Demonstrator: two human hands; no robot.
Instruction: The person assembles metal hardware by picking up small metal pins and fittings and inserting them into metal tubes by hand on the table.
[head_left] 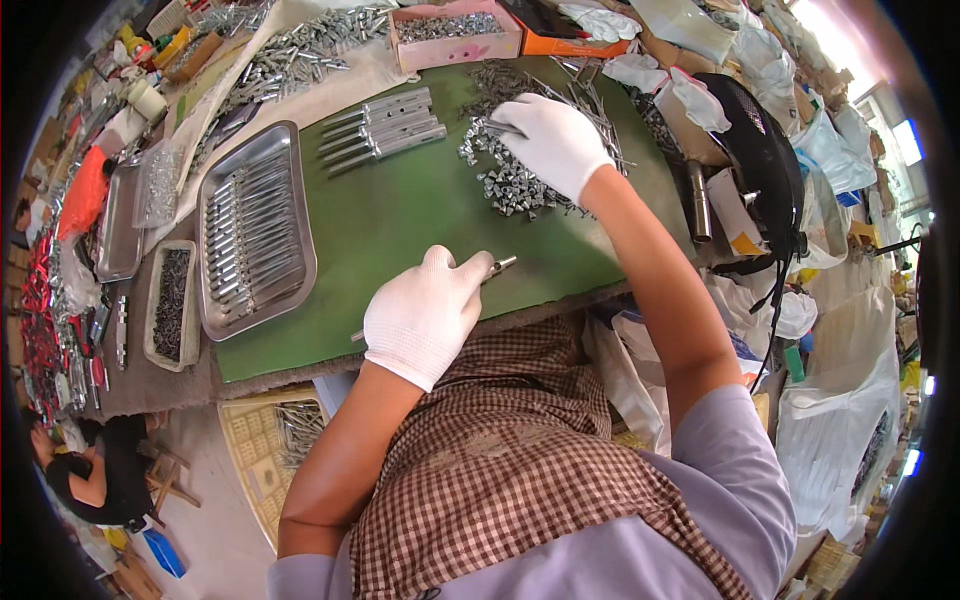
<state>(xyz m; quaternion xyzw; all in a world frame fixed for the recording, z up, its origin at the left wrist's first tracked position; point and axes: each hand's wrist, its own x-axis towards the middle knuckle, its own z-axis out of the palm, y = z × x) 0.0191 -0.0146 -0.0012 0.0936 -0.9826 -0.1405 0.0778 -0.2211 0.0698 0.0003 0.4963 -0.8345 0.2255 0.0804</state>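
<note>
A single head-worn fisheye view looks steeply down from above the person's chest onto the surface [420,215], facing away from the body. It sits close: forearms enter from the lower edge, the green mat fills the centre, and straight edges bend toward the dark rim.

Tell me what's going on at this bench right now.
A person in white gloves sits at a green mat. The left hand grips a slim metal rod whose tip pokes out past the fingers. The right hand reaches into a pile of small metal parts, apparently picking at it. Several finished-looking metal rods lie in a row further back on the mat, and a steel tray to the left holds many more.
</note>
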